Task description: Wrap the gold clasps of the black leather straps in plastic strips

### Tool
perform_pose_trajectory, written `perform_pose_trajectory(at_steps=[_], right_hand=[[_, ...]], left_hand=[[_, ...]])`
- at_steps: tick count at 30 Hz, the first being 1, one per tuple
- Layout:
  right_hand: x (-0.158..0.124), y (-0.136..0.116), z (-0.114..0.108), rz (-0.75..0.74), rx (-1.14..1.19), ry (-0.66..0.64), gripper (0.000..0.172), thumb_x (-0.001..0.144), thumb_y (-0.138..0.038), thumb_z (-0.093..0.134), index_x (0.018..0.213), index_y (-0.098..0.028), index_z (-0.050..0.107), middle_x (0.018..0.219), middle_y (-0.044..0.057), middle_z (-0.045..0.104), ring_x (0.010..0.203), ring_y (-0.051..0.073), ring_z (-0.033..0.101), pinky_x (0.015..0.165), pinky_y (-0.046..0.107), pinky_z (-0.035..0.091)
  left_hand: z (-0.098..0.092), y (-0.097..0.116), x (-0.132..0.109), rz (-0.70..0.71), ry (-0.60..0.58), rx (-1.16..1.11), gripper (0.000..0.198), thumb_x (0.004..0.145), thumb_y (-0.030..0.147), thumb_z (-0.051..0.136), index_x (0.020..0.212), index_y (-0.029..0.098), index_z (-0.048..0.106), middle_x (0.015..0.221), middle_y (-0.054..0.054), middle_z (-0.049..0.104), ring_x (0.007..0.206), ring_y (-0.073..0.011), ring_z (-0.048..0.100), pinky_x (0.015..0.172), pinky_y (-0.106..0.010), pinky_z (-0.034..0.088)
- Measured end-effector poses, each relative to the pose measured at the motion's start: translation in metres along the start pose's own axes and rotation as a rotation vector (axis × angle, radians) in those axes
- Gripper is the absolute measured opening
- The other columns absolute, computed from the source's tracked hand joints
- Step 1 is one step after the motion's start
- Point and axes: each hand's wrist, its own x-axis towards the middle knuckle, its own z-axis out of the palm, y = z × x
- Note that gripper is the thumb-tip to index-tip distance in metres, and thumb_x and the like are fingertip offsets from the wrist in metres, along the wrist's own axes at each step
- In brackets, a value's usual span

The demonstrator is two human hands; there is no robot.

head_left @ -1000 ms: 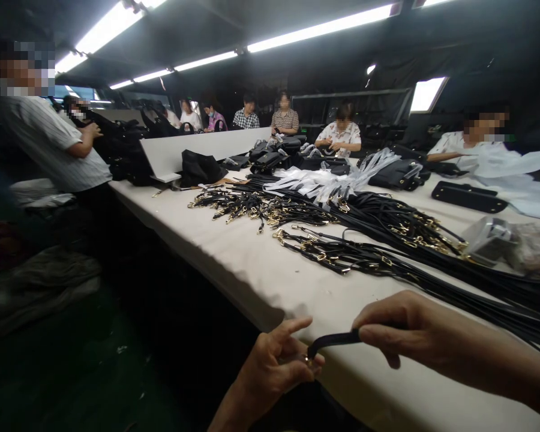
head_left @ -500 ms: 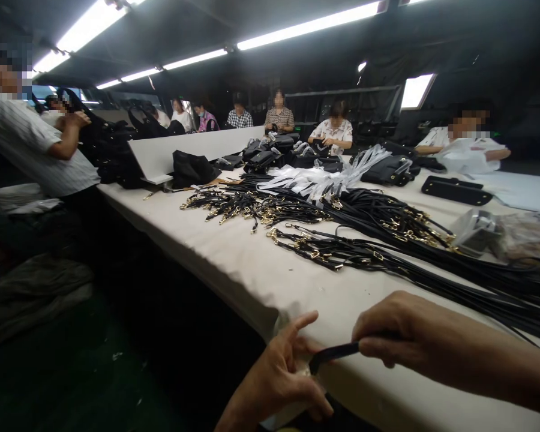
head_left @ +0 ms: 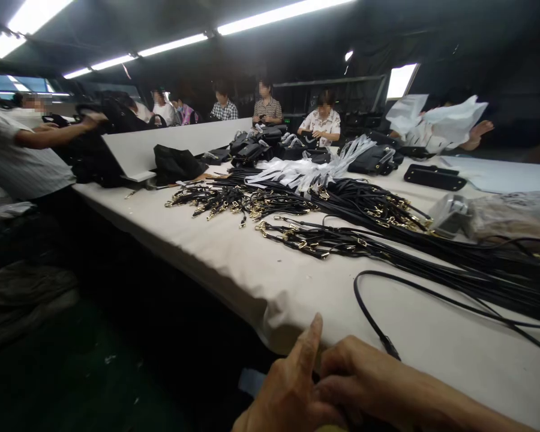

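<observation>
At the table's near edge, my left hand (head_left: pixel 292 381) points its index finger up, with its other fingers curled and partly hidden. My right hand (head_left: pixel 364 375) is closed and pressed against it; a small dark bit shows between the hands, too hidden to name. Just beyond my right wrist, a thin black strap (head_left: pixel 369 312) curves over the cloth, its dark end by my forearm. Farther in lies a pile of black straps (head_left: pixel 324 240) with gold clasps, with white strips (head_left: pixel 297 174) across the back of it.
The pale cloth-covered table (head_left: pixel 234 258) runs away to the left. Black bags (head_left: pixel 256 147), a flat black case (head_left: pixel 434 177) and clear plastic (head_left: pixel 513 216) lie farther back. Several people sit behind; one person in a striped shirt (head_left: pixel 22 156) stands at the left.
My hands have come together, and the dark strip between them is now mostly hidden. A looped strap now lies near my right wrist. The person at right has raised white plastic.
</observation>
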Motion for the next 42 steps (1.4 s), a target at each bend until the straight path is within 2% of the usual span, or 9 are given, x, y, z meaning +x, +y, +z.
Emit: perform_pose_trajectory(at_steps=[3,5,6,13,21,26,31,36,42], right_hand=[[0.003,0.006,-0.007,0.006,0.022,0.055,0.024,0.079,-0.038,0.069,0.074,-0.014,0.071,0.054,-0.003,0.059,0.045,0.006,0.046,0.041,0.014,0.026],[0.006,0.006,-0.011,-0.006,0.040,0.062,0.018,0.079,-0.032,0.067,0.078,-0.015,0.072,0.055,-0.003,0.060,0.045,0.006,0.048,0.041,0.014,0.027],[0.007,0.005,-0.013,-0.006,0.058,0.051,0.017,0.080,-0.031,0.065,0.079,-0.014,0.072,0.055,-0.002,0.060,0.046,0.006,0.049,0.041,0.014,0.028],[-0.017,0.006,-0.047,-0.075,0.232,-0.328,0.054,0.084,-0.055,0.066,0.114,-0.012,0.065,0.072,0.003,0.065,0.058,0.012,0.060,0.059,0.021,0.049],[-0.036,-0.010,-0.065,-0.103,-0.046,-0.001,0.025,0.088,-0.030,0.056,0.087,-0.013,0.075,0.061,0.001,0.062,0.056,0.009,0.053,0.053,0.017,0.036],[-0.036,-0.035,-0.051,-0.130,-0.692,0.198,0.021,0.086,-0.028,0.057,0.083,-0.023,0.077,0.067,0.004,0.072,0.062,0.015,0.062,0.055,0.024,0.029],[-0.019,-0.036,-0.027,-0.098,-0.824,0.180,0.021,0.080,-0.026,0.058,0.079,-0.021,0.078,0.062,0.006,0.070,0.055,0.015,0.059,0.049,0.026,0.022],[-0.015,-0.030,-0.047,-0.106,-0.413,0.000,0.025,0.078,-0.027,0.057,0.091,-0.019,0.077,0.068,0.001,0.068,0.058,0.012,0.058,0.051,0.018,0.035],[-0.013,-0.026,-0.052,-0.065,-0.141,-0.132,0.025,0.080,-0.020,0.049,0.088,-0.014,0.071,0.062,-0.001,0.065,0.046,0.007,0.046,0.043,0.013,0.036]], left_hand=[[-0.010,0.006,-0.003,0.024,0.051,0.042,0.067,0.063,0.019,0.088,0.126,0.022,0.065,0.107,-0.007,0.074,0.079,-0.0214,0.069,0.072,-0.027,0.054],[-0.015,0.009,-0.005,0.066,0.046,0.033,0.014,0.081,0.023,0.074,0.094,0.020,0.073,0.087,-0.003,0.073,0.078,-0.0178,0.066,0.070,-0.022,0.049],[-0.017,0.009,-0.006,0.075,0.048,0.025,0.009,0.087,0.027,0.067,0.087,0.019,0.071,0.082,-0.002,0.071,0.077,-0.0168,0.065,0.070,-0.022,0.047],[-0.023,-0.013,-0.006,-0.125,0.090,-0.278,0.042,0.093,0.054,0.052,0.081,0.015,0.061,0.065,0.000,0.058,0.051,-0.0098,0.048,0.049,-0.020,0.039],[-0.027,-0.015,-0.001,-0.218,0.009,-0.598,0.031,0.076,0.041,0.077,0.081,0.011,0.073,0.070,-0.005,0.070,0.061,-0.0133,0.059,0.058,-0.022,0.043],[-0.022,-0.007,0.008,-0.201,-0.006,-0.658,0.024,0.067,0.030,0.081,0.080,0.010,0.078,0.074,-0.008,0.075,0.065,-0.0159,0.063,0.062,-0.024,0.045],[-0.003,-0.003,0.014,-0.294,0.030,-0.694,0.017,0.061,0.023,0.080,0.070,0.011,0.071,0.059,-0.005,0.070,0.049,-0.0134,0.059,0.049,-0.022,0.043],[-0.011,-0.011,0.007,-0.005,0.204,-0.384,0.010,0.073,0.023,0.076,0.078,0.015,0.073,0.062,0.000,0.067,0.054,-0.0110,0.057,0.052,-0.019,0.045],[-0.018,-0.017,0.001,0.439,0.333,-0.135,0.046,0.080,0.035,0.080,0.122,0.029,0.061,0.099,-0.002,0.072,0.064,-0.0110,0.062,0.063,-0.020,0.053]])
